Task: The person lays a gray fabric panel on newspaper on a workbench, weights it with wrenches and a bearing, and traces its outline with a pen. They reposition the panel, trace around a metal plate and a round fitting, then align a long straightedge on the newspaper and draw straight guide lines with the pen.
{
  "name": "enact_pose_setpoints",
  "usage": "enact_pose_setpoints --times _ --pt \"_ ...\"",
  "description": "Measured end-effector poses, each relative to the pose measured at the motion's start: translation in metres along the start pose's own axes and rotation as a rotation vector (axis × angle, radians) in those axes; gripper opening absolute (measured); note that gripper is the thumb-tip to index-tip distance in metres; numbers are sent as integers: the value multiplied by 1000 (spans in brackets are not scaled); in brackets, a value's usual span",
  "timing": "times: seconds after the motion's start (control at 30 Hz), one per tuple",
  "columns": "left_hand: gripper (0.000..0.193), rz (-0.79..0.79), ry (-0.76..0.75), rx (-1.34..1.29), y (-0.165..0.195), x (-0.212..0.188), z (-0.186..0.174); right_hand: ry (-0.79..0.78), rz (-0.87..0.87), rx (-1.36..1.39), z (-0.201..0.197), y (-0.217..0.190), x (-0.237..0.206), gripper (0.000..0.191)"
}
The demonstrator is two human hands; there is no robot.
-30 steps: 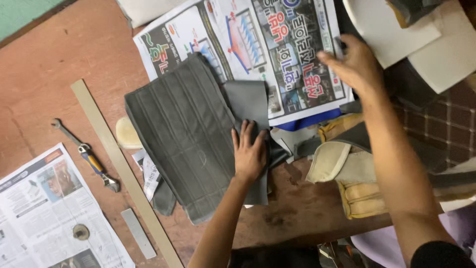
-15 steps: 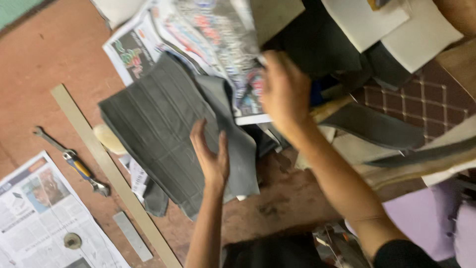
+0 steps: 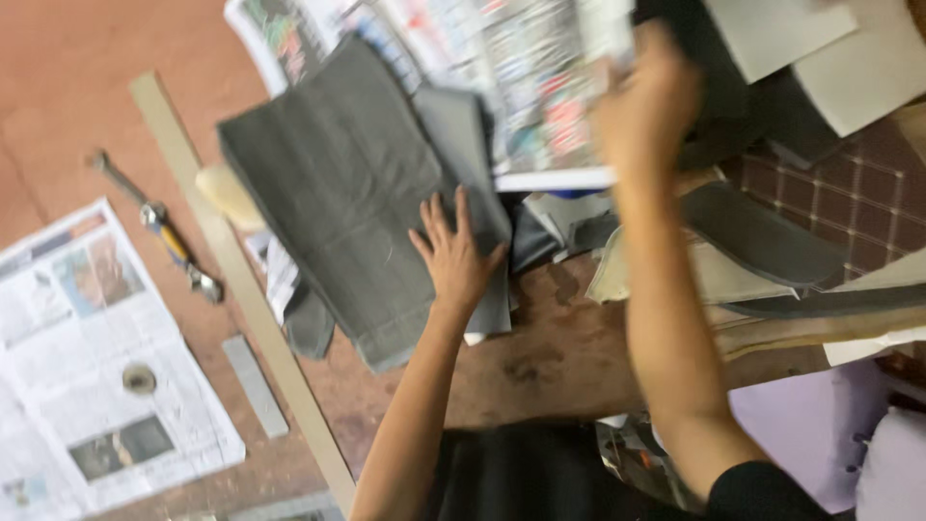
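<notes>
My left hand (image 3: 453, 253) lies flat, fingers spread, on the lower right part of a dark grey ribbed fabric piece (image 3: 338, 193) spread on the brown worktable (image 3: 559, 357). My right hand (image 3: 644, 106) is raised at the top and grips the right edge of a newspaper (image 3: 502, 77), which is lifted and blurred above the fabric's far end. A smaller grey piece (image 3: 461, 125) lies partly under the newspaper.
A long wooden ruler (image 3: 241, 289) runs diagonally left of the fabric. A wrench (image 3: 159, 227) and a second newspaper (image 3: 92, 367) with a small round object (image 3: 138, 378) lie at the left. Grey and cream cut pieces (image 3: 762, 260) pile at the right.
My right hand has gripped the newspaper's edge and lifted it off the table toward the upper right. My left hand stays pressed on the grey fabric. The camera view has shifted.
</notes>
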State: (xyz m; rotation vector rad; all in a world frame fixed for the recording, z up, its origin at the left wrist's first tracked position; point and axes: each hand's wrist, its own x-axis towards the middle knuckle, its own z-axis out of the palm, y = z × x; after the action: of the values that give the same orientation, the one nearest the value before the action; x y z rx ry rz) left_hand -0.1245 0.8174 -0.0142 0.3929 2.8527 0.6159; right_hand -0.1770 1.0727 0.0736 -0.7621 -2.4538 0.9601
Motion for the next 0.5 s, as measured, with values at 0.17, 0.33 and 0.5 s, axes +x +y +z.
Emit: enact_pose_setpoints --times 0.17,0.33,0.5 --pt "95 -9 25 37 -4 -2 2 102 -199 -222 -8 77 35 19" --pt "52 -78 72 0 -21 -7 0 117 -49 20 1 90 -27 32" --pt "41 -161 144 -855 -22 -20 -1 -281 -213 35 46 65 -113 46"
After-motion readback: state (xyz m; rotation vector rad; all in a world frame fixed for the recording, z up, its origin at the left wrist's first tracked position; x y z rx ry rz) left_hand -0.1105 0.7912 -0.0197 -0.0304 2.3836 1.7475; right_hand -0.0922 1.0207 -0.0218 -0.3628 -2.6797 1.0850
